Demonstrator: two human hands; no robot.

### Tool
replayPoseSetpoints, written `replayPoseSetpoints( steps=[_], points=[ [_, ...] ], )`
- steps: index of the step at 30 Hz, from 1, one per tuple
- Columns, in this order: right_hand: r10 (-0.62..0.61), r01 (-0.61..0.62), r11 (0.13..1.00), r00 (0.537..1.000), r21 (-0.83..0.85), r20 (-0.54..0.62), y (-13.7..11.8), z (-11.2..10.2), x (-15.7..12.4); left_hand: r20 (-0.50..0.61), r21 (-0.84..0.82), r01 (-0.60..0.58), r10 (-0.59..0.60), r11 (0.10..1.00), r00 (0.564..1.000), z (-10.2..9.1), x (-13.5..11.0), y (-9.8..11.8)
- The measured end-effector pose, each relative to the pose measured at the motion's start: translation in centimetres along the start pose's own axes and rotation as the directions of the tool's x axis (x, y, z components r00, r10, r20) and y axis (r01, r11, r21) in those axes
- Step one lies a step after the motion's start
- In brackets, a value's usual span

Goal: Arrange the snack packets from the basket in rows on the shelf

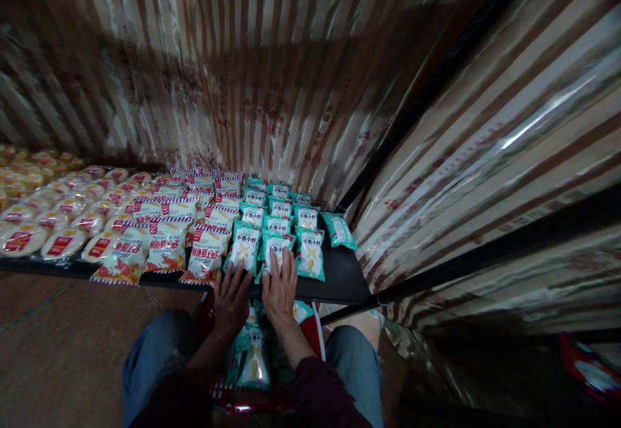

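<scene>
My left hand point(231, 300) rests its outstretched fingertips on the lower edge of a teal-and-white snack packet point(245, 244) at the shelf's front. My right hand point(280, 291) lies with its fingers flat on the neighbouring snack packet point(277, 243), partly covering its front. Both hands are open. Another teal packet point(310, 255) stands just right of my right hand, with several more in rows behind. Below my hands, between my knees, a red basket point(315, 332) contains more teal packets point(254, 358); my forearms hide part of it.
The black shelf point(339, 279) also bears striped-edge snack bags point(167, 244) and round wrapped cakes point(65, 243) to the left. One teal packet point(339, 229) lies tilted at the right end. Black posts point(407, 289) and plastic sheeting point(272, 92) border the shelf.
</scene>
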State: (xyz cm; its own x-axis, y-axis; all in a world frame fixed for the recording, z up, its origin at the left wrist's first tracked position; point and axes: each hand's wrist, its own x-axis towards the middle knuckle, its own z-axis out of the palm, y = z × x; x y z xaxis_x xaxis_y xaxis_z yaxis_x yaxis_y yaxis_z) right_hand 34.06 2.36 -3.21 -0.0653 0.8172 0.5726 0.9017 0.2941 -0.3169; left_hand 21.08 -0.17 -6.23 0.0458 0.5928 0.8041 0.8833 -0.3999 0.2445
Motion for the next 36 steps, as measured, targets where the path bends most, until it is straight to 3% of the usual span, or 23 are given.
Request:
replayPoseSetpoints(
  steps=[8,15,21,24,29,36],
  points=[
    [-0.028,0.027,0.997,1.0,0.07,0.005,1.3,-0.3,-0.2,0.077,-0.06,-0.05,0.054,0.997,0.996,0.5,2.1,3.0],
    [-0.05,0.052,0.994,0.998,0.093,-0.028,3.0,-1.1,-0.8,0.175,-0.036,-0.085,0.09,0.996,0.98,1.2,2.3,4.1],
    [0.111,-0.1,0.992,0.983,0.08,-0.147,5.7,-2.6,0.0,0.187,-0.032,-0.096,0.1,0.995,0.977,1.4,2.3,4.8],
    [0.182,-0.176,0.983,0.971,0.054,-0.154,7.6,-2.7,0.5,0.217,-0.027,-0.125,0.128,0.992,0.968,1.6,2.6,5.3],
    [0.149,-0.143,0.987,0.984,0.066,-0.096,9.4,-2.1,0.6,0.248,-0.019,-0.105,0.107,0.994,0.963,2.2,2.8,5.4],
    [0.172,-0.167,0.984,0.982,0.067,-0.073,9.1,-1.9,0.5,0.284,0.018,-0.132,0.122,0.991,0.951,2.7,2.7,4.4]
  ],
)
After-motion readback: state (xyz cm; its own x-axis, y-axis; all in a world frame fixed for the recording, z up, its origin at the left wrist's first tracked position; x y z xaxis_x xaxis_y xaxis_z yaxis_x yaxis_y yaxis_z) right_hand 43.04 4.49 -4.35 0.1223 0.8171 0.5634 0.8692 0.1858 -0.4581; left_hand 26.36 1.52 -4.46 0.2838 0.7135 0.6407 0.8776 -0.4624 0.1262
